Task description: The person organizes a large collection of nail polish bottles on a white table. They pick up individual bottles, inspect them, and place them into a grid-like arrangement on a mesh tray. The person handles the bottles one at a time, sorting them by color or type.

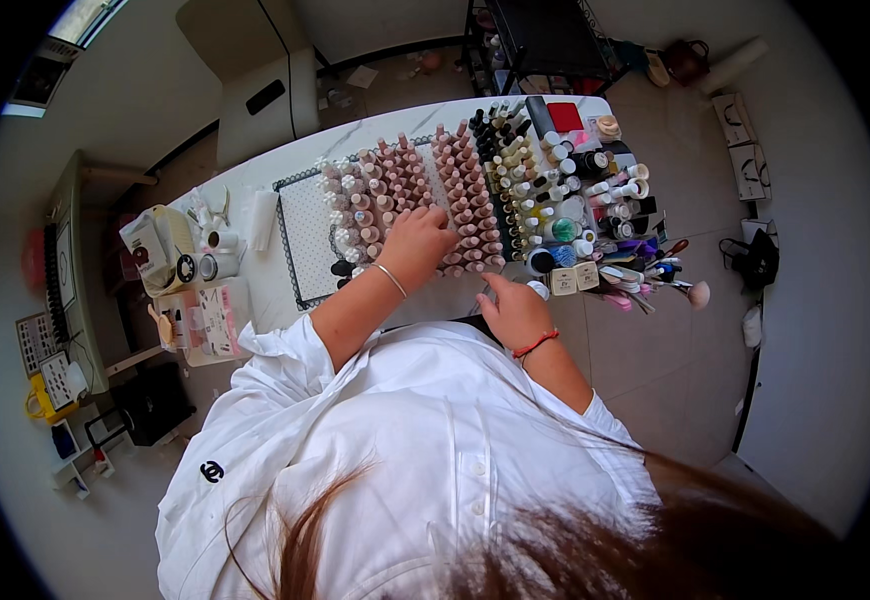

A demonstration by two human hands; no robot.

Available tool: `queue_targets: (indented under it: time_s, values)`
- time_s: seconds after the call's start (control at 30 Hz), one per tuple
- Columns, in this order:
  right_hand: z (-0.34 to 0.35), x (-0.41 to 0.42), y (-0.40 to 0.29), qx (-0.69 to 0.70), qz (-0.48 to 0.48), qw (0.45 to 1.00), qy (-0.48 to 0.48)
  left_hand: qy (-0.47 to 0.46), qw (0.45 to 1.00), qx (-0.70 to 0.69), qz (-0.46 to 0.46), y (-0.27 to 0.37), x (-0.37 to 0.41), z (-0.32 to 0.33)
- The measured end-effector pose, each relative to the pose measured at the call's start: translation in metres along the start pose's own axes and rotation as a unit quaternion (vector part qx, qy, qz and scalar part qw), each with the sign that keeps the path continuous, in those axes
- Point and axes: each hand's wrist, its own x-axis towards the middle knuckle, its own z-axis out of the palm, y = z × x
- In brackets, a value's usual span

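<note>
My left hand [421, 238], with a silver bangle at its wrist, reaches over rows of nail polish bottles [472, 196] with pinkish caps. Its fingers bend down among the caps, and their tips are hidden, so any hold on a bottle cannot be made out. Near the table's front edge is my right hand [516, 309], wearing a red cord bracelet. Its thumb and forefinger are apart, with nothing visible between them, just below the front bottles. Under the left-hand rows lies a white dotted mat [313, 244] with a dark lace border. Bottles with white flower-shaped caps [337, 217] line its bottle-covered side.
To the right crowd gold-necked bottles [513, 187], jars [564, 229] and makeup brushes [694, 292]. A white roll [263, 220] and a clear plastic box [234, 319] sit on the left of the marble-patterned table [255, 169]. Beyond it stands a pale chair [266, 97].
</note>
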Motion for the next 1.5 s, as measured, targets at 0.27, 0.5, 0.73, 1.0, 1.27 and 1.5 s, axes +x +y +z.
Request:
queue_targets:
  time_s: [0.27,0.5,0.73,1.0,1.27,1.5]
  values:
    - [-0.003,0.001,-0.002,-0.002,0.0,1.0,-0.005,0.036,0.999,-0.035,-0.006,-0.008,-0.002,-0.002]
    - [-0.006,0.001,-0.007,-0.009,0.012,1.0,-0.015,0.034,0.998,-0.035,-0.036,-0.021,0.002,-0.007]
    - [-0.005,0.002,-0.003,-0.002,0.006,1.0,-0.012,-0.008,0.999,-0.01,-0.037,-0.019,0.005,-0.004]
    - [-0.004,0.002,-0.002,-0.001,0.005,1.0,-0.008,0.006,1.0,-0.002,-0.017,-0.017,0.007,-0.001]
    - [-0.005,0.001,-0.002,-0.007,0.0,1.0,-0.008,-0.002,1.0,0.001,-0.017,-0.013,0.01,-0.002]
    - [-0.003,0.001,0.0,-0.002,-0.005,1.0,0.0,0.002,1.0,-0.004,-0.014,-0.012,0.012,-0.001]
